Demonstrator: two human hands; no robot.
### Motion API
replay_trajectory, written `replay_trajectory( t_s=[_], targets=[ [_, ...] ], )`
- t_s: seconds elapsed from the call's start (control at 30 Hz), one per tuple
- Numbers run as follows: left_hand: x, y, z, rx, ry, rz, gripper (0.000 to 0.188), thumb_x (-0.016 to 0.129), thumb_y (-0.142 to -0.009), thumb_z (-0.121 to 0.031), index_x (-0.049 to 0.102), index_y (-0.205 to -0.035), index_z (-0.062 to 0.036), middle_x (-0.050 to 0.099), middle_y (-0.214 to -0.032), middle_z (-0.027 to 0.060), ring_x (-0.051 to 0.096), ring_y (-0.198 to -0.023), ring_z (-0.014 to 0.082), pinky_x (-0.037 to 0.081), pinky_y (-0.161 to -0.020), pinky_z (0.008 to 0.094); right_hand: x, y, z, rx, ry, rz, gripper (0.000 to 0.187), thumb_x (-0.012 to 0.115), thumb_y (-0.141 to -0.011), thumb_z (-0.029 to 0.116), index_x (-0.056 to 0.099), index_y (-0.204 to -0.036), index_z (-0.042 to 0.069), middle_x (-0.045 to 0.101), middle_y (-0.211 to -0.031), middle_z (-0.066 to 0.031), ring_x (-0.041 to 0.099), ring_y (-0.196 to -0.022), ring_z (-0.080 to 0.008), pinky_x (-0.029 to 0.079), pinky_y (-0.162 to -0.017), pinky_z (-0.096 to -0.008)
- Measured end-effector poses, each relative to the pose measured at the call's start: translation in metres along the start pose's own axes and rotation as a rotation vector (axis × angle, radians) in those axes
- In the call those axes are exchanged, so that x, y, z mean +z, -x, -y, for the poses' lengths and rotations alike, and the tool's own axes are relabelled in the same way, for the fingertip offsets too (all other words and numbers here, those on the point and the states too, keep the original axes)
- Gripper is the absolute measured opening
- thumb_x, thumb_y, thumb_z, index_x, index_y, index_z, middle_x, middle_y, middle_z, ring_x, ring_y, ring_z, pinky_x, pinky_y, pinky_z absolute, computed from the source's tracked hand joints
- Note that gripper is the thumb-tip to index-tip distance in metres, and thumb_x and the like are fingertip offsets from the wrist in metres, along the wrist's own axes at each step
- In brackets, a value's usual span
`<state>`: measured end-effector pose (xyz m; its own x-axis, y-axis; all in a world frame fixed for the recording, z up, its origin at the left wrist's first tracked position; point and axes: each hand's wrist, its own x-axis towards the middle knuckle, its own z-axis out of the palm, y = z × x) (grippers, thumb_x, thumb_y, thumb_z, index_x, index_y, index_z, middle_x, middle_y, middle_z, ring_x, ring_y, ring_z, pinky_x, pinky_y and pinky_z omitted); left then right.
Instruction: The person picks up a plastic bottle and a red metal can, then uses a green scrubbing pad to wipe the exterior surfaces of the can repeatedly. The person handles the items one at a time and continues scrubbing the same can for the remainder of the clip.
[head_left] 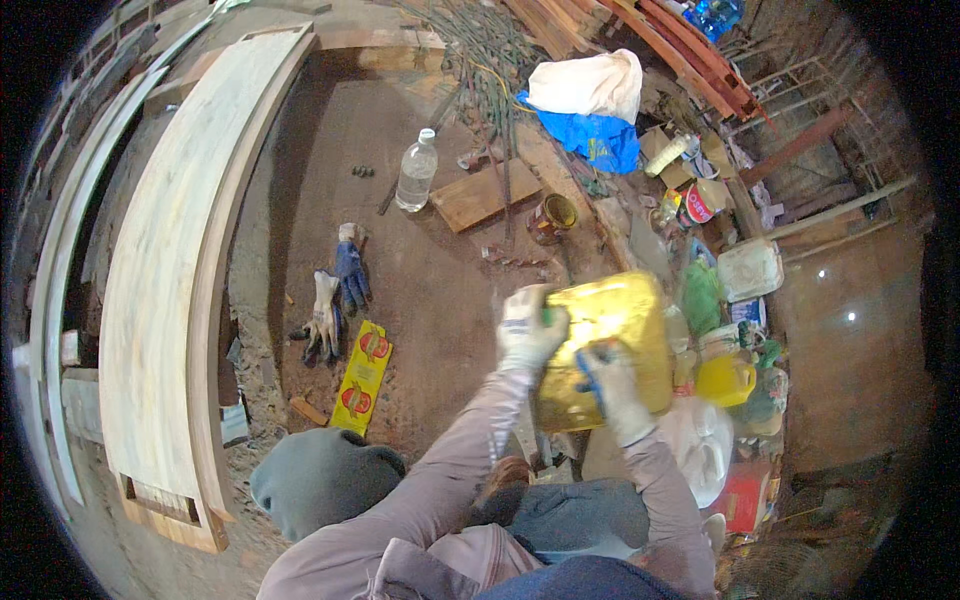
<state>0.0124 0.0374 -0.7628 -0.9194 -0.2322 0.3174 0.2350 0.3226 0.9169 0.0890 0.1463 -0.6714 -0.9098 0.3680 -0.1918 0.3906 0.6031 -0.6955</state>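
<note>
A shiny gold-yellow squarish container (640,330) is tilted in front of me. My left hand (530,325), in a white work glove, is closed on its left upper edge; a bit of green shows beside the thumb. My right hand (615,385), gloved with blue fingers, is curled against the container's near face; motion blur hides whether something small is in it. Left of my hands, a yellow printed packet (362,375) lies on the ground. Beyond it rest two loose work gloves, one blue-palmed (351,272) and one dark-fingered (323,315).
A clear bottle (417,172), a wooden board (486,195) and an open tin (551,218) stand or lie ahead. A long wooden panel (180,270) runs along the left. Plastic jugs, including a yellow one (726,379), and a white-and-blue sack (590,100) crowd the right.
</note>
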Motion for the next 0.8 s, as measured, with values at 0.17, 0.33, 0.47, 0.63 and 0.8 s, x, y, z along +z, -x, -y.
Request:
replay_trajectory(
  t_s=[0.17, 0.33, 0.47, 0.63, 0.8],
  targets=[
    [-0.036, 0.091, 0.106, -0.388, 0.238, -0.310, 0.032, 0.056, -0.077, -0.007, 0.063, -0.108, -0.0012, 0.063, -0.104, 0.0165, 0.062, -0.098, 0.0319, 0.049, -0.090, 0.0390, 0.075, 0.046, -0.009, -0.086, 0.202, 0.535, 0.044, 0.070, -0.084, 0.036, 0.053, -0.099, -0.001, 0.064, -0.092, -0.0217, 0.063, -0.086, -0.0356, 0.049, -0.081, -0.0451],
    [-0.004, 0.061, 0.096, -0.161, 0.068, -0.398, 0.030, 0.058, -0.077, -0.010, 0.066, -0.106, -0.0047, 0.066, -0.097, 0.0140, 0.062, -0.095, 0.0331, 0.049, -0.090, 0.0423, 0.052, 0.025, -0.020, 0.009, 0.043, 0.426, 0.037, 0.071, -0.086, 0.036, 0.059, -0.091, 0.001, 0.067, -0.086, -0.0131, 0.064, -0.076, -0.0229, 0.051, -0.072, -0.0397],
    [0.031, -0.006, 0.001, -0.104, -0.084, -0.090, 0.030, 0.062, -0.080, -0.022, 0.063, -0.108, -0.0112, 0.063, -0.112, 0.0121, 0.055, -0.109, 0.0348, 0.048, -0.089, 0.0480, -0.020, -0.025, 0.000, 0.121, -0.279, 0.032, 0.025, 0.066, -0.093, 0.030, 0.067, -0.089, 0.005, 0.062, -0.068, -0.0018, 0.057, -0.053, -0.0101, 0.050, -0.048, -0.0258],
    [0.042, -0.028, -0.025, -0.100, -0.030, 0.087, 0.034, 0.060, -0.081, -0.027, 0.063, -0.112, -0.0130, 0.061, -0.117, 0.0106, 0.053, -0.114, 0.0326, 0.048, -0.093, 0.0456, -0.027, -0.039, 0.013, 0.151, -0.266, -0.112, 0.031, 0.070, -0.089, 0.033, 0.064, -0.093, 0.003, 0.062, -0.077, -0.0043, 0.057, -0.058, -0.0112, 0.046, -0.042, -0.0280],
    [-0.010, 0.052, 0.063, -0.253, 0.028, -0.289, 0.030, 0.060, -0.078, -0.008, 0.063, -0.107, -0.0037, 0.064, -0.103, 0.0159, 0.062, -0.095, 0.0320, 0.051, -0.086, 0.0391, 0.049, 0.016, -0.001, 0.029, 0.093, 0.323, 0.042, 0.071, -0.084, 0.035, 0.060, -0.099, -0.003, 0.068, -0.092, -0.0203, 0.066, -0.088, -0.0294, 0.051, -0.078, -0.0415]
  ],
)
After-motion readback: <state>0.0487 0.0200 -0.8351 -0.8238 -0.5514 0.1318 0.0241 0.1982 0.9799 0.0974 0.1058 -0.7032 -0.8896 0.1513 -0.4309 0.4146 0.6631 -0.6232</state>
